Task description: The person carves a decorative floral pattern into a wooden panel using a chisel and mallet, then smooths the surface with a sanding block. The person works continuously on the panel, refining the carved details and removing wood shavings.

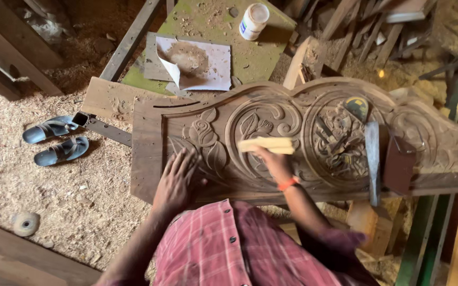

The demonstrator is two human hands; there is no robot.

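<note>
A large carved wooden panel (441, 159) with rose and leaf reliefs lies across the workbench in front of me. My left hand (177, 180) rests flat, fingers spread, on the panel's lower left part beside a carved leaf. My right hand (274, 161) grips a folded piece of pale sandpaper (267, 144) and presses it on the scroll carving near the panel's middle. An orange band sits on my right wrist.
Several carving chisels (337, 143) lie in the round recess on the right, with a long metal file (373, 159) and a dark sandpaper sheet (398, 164) beside it. A white jar (253, 20) and paper sheet (197, 63) sit on the green board behind. Sandals (56, 139) lie on the sawdust floor.
</note>
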